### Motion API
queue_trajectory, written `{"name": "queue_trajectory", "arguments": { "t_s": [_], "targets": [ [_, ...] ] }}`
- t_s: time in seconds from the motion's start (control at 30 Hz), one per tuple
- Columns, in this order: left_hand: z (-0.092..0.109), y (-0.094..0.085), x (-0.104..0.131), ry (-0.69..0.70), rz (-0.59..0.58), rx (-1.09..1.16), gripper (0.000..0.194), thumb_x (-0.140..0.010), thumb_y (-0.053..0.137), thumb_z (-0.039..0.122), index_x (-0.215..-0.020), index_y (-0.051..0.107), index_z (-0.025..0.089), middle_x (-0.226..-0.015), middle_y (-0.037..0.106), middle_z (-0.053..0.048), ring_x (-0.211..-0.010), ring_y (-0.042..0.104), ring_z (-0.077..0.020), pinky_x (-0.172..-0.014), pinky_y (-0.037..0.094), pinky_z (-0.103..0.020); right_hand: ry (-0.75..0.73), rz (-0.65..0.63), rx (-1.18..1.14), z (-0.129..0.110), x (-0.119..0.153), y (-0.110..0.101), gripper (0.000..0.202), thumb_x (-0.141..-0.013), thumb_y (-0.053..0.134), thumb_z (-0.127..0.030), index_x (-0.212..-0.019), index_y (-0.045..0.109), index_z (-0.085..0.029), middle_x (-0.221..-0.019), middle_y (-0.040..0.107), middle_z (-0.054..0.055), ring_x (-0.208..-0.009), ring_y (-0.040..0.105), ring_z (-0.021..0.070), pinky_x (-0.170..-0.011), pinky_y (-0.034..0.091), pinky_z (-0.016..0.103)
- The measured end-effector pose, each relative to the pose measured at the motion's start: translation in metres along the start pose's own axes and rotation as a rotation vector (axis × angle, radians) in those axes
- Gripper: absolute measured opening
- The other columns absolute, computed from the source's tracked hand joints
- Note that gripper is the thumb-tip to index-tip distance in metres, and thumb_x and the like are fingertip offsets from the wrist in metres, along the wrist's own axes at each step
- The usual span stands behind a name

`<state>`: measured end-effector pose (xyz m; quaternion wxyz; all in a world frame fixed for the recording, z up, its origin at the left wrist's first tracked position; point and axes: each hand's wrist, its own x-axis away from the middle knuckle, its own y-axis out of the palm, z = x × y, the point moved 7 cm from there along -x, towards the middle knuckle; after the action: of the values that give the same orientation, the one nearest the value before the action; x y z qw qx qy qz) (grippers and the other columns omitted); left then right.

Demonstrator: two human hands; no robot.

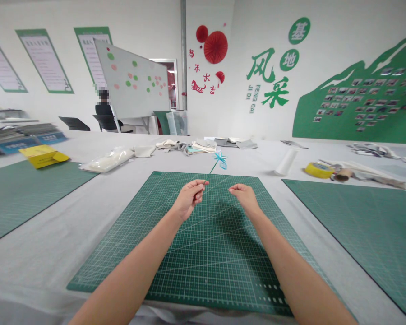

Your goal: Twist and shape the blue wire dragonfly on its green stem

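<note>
My left hand point(190, 198) pinches the lower end of a thin green stem between thumb and fingers. The stem slants up and away to a light-blue ribbon-like flower point(220, 159) with looped petals. To the right, apart from the stem, my right hand point(245, 197) has thumb and forefinger pressed together; anything between them is too small to make out. Both hands are above a green cutting mat point(203, 262) with a white grid, and a shadow falls on it below the right hand.
More cutting mats lie left point(27, 194) and right point(358, 221) on the white-covered table. Along the back are a plastic-wrapped bundle point(108, 160), fabric scraps point(205, 145), a white roll point(287, 161) and yellow tape point(319, 170). A yellow box point(43, 156) stands left. A person sits near the whiteboard.
</note>
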<state>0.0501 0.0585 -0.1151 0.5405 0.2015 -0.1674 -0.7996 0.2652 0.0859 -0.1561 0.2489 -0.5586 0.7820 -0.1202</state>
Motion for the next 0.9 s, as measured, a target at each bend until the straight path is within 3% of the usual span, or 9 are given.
{"name": "queue_trajectory", "arguments": {
  "t_s": [0.47,0.57,0.63,0.67,0.77,0.83,0.9],
  "targets": [
    [0.001,0.000,0.000,0.027,-0.029,-0.018,0.017,-0.072,0.062,0.021,-0.087,0.062,0.012,-0.073,0.049,0.000,-0.047,0.032,-0.0005,-0.039,0.023,-0.014,0.017,0.022,0.207,-0.004,0.003,-0.009,0.020,-0.071,0.053,-0.031,-0.071,0.069,-0.020,-0.064,0.064,0.003,-0.061,0.055,0.0176,-0.058,0.037,0.028],
    [0.002,0.000,-0.001,0.038,-0.029,-0.038,0.015,-0.073,0.061,0.021,-0.084,0.061,0.012,-0.076,0.050,0.000,-0.046,0.030,0.0001,-0.038,0.021,-0.014,-0.138,0.214,0.399,-0.029,0.012,-0.025,0.025,-0.077,0.048,-0.025,-0.085,0.071,-0.019,-0.096,0.065,0.011,-0.086,0.055,0.0241,-0.073,0.040,0.036],
    [0.003,0.000,-0.001,0.045,-0.019,-0.063,0.014,-0.072,0.061,0.022,-0.083,0.060,0.012,-0.077,0.052,0.000,-0.046,0.030,0.0002,-0.038,0.020,-0.014,-0.283,0.409,0.480,-0.054,0.023,-0.036,0.031,-0.079,0.046,-0.023,-0.102,0.067,-0.017,-0.121,0.053,0.013,-0.108,0.044,0.0294,-0.088,0.034,0.044],
    [0.003,0.000,0.000,0.046,-0.012,-0.082,0.014,-0.072,0.061,0.023,-0.082,0.060,0.012,-0.078,0.052,0.000,-0.046,0.030,0.0001,-0.039,0.020,-0.014,-0.348,0.444,0.473,-0.064,0.029,-0.036,0.034,-0.081,0.046,-0.023,-0.108,0.064,-0.017,-0.128,0.048,0.013,-0.114,0.039,0.0299,-0.093,0.030,0.047],
    [0.000,0.002,0.001,0.039,-0.005,-0.152,0.015,-0.072,0.061,0.024,-0.081,0.060,0.013,-0.073,0.052,0.001,-0.045,0.029,-0.0006,-0.039,0.019,-0.015,-0.479,0.327,0.243,-0.087,0.040,-0.020,0.035,-0.083,0.044,-0.027,-0.114,0.060,-0.018,-0.125,0.051,0.010,-0.116,0.039,0.0250,-0.100,0.028,0.045],
    [-0.004,0.006,0.003,0.033,-0.016,-0.199,0.016,-0.072,0.060,0.025,-0.082,0.060,0.013,-0.065,0.048,0.003,-0.044,0.028,-0.0015,-0.039,0.019,-0.016,-0.453,0.127,-0.029,-0.093,0.046,0.001,0.036,-0.084,0.044,-0.031,-0.116,0.057,-0.020,-0.121,0.054,0.008,-0.113,0.044,0.0219,-0.098,0.032,0.041],
    [-0.009,0.009,0.004,0.030,-0.024,-0.255,0.015,-0.073,0.059,0.026,-0.082,0.060,0.014,-0.055,0.041,0.006,-0.043,0.027,-0.0025,-0.040,0.019,-0.016,-0.372,-0.143,-0.293,-0.096,0.053,0.029,0.035,-0.084,0.045,-0.033,-0.114,0.057,-0.021,-0.114,0.058,0.007,-0.100,0.054,0.0191,-0.086,0.043,0.035]
  ]
}}
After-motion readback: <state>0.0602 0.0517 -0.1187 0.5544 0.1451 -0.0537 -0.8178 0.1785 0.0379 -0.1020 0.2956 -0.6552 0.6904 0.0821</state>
